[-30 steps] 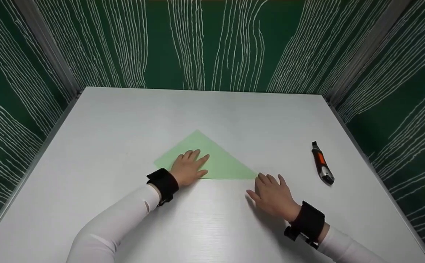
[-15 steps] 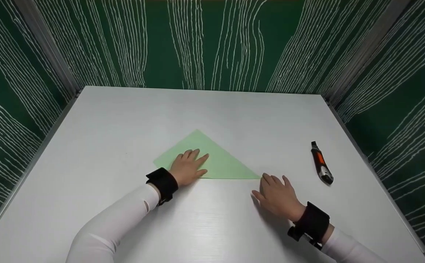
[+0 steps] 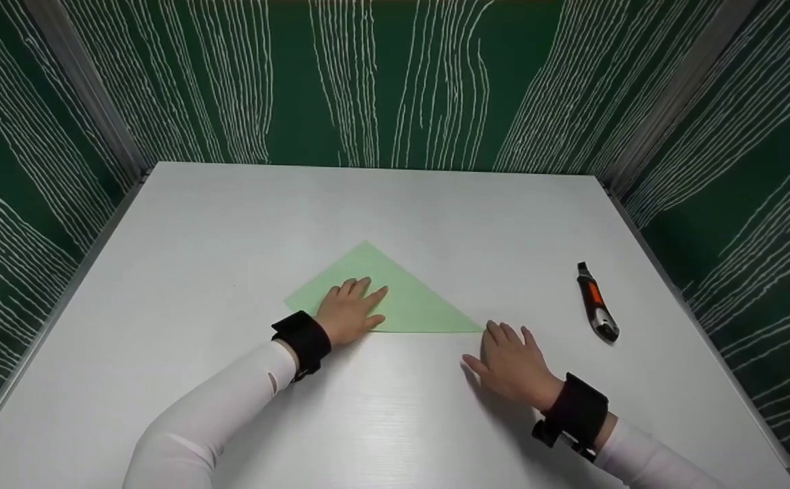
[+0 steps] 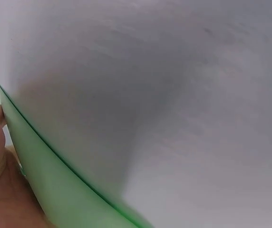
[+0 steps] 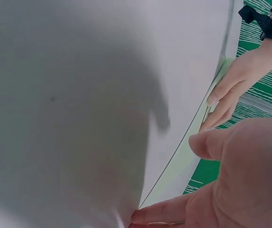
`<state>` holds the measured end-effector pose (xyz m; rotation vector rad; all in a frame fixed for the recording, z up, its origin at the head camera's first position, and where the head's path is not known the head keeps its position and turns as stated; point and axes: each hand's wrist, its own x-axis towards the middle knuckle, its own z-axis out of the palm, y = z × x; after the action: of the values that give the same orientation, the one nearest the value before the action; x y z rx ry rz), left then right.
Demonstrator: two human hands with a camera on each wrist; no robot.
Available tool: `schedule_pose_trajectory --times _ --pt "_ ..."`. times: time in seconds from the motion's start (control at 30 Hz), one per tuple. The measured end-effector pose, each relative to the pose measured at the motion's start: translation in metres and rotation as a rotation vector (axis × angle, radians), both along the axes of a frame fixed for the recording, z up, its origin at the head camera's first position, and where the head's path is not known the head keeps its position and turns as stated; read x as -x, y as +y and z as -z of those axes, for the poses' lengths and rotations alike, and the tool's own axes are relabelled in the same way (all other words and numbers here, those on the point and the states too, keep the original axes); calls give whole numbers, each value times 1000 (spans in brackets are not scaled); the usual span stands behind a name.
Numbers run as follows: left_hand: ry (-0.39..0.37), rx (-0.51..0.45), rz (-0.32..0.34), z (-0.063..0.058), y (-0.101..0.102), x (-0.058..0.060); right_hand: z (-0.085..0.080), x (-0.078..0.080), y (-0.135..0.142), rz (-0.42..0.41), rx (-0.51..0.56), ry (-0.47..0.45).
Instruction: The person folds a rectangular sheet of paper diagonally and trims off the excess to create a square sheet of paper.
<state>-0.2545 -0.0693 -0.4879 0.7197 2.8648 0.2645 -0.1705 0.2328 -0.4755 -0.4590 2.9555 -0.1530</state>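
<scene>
A green sheet of paper (image 3: 408, 299), folded to a triangle, lies flat on the white table with its long edge toward the person. My left hand (image 3: 348, 314) rests on its left part with the fingers spread, covering a stretch of the near edge. At the right corner my right hand (image 3: 513, 363) touches the paper's tip with its fingertips, the thumb held out to the side. In the right wrist view the paper's dark edge line (image 5: 176, 149) runs from the right fingertips to the left hand (image 5: 240, 80). The left wrist view shows the green paper (image 4: 55, 180) beside the left hand.
On the right side of the white table (image 3: 395, 210) lies a box cutter (image 3: 597, 302) with a black, orange and silver body. Green walls with white wavy lines (image 3: 347, 81) stand behind and at both sides of the table. Each wrist wears a black band.
My right hand has slid a little right along the near edge to the paper's corner, then shifted slightly back left. The left hand and the paper stay in place.
</scene>
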Motion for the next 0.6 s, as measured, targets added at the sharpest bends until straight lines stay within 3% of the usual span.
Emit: schedule_pose_trajectory --times 0.27,0.6 --pt "1 3 4 4 0 1 2 4 -12 -34 18 -4" --pt "7 16 2 3 1 2 2 13 -43 -149 49 -124"
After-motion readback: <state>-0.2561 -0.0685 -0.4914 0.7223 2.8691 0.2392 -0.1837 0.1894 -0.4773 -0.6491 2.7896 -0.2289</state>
